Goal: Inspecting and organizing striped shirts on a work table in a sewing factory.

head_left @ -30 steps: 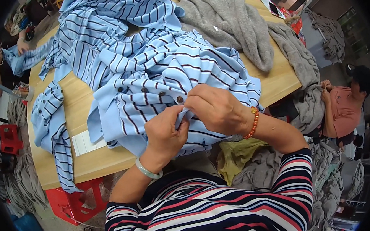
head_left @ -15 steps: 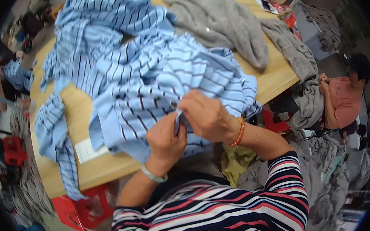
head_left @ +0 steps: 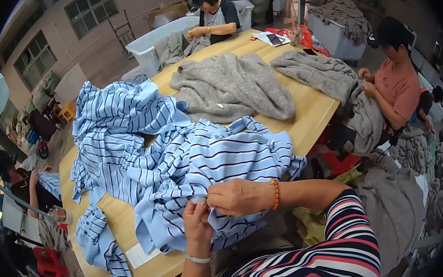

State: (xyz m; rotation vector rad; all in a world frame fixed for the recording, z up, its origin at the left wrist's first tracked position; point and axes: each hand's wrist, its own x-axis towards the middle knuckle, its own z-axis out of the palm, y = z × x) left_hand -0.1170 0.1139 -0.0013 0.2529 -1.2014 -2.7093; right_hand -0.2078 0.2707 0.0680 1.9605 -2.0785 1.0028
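A light blue knit garment with dark and white stripes (head_left: 233,156) lies bunched at the near side of the wooden table (head_left: 304,132). My left hand (head_left: 197,225) is closed in a pinch on its near edge. Right beside it, my right hand (head_left: 235,197) grips the same fabric, fingers pressed together and knuckles up. The two sets of fingertips nearly touch, and whatever small detail lies between them is hidden. More blue striped knitwear (head_left: 120,107) is heaped behind. Another striped piece (head_left: 91,234) hangs over the table's left edge, near a white paper slip (head_left: 139,255).
Grey knitwear (head_left: 233,83) is piled at the table's far side. Co-workers sit at the far edge (head_left: 217,16), the right (head_left: 396,80) and the left (head_left: 16,180), handling garments. A phone (head_left: 274,39) lies at the far right. A red stool (head_left: 50,263) stands at left.
The view has tilted up, so the far room and another co-worker now show. Both hands keep hold of the striped fabric; my right hand now lies flatter across it.
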